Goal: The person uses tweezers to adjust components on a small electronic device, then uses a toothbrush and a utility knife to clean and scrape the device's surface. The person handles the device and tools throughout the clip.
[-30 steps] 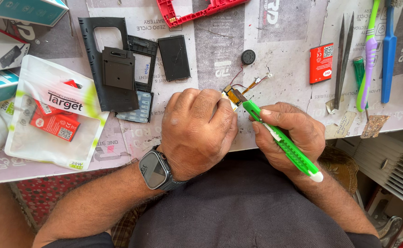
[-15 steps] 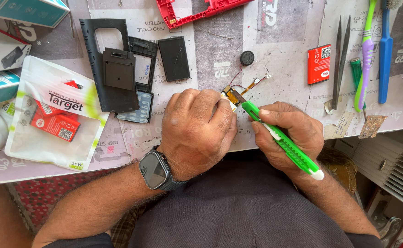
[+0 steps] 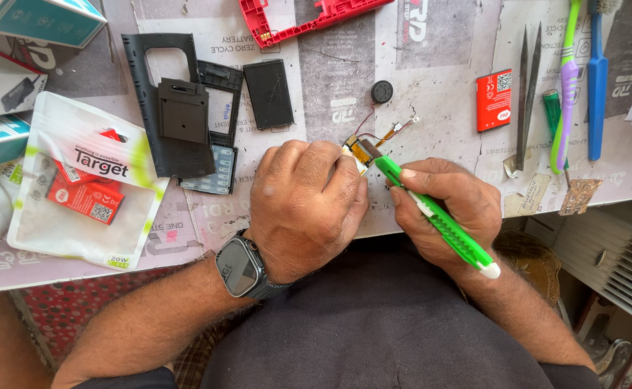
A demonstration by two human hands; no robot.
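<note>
Your left hand [image 3: 305, 209] lies curled over the near edge of the counter [image 3: 431, 86], its fingers closed on a small yellow-brown circuit part with thin wires [image 3: 363, 150], pinning it to the paper-covered surface. Your right hand [image 3: 442, 209] wraps tightly around a green and white plastic utility knife [image 3: 438, 216], whose tip touches that part just beside your left fingertips. A small round black disc [image 3: 381, 91] sits farther in, joined to the part by a wire. A flat black rectangular battery [image 3: 268, 94] lies toward the far edge.
</note>
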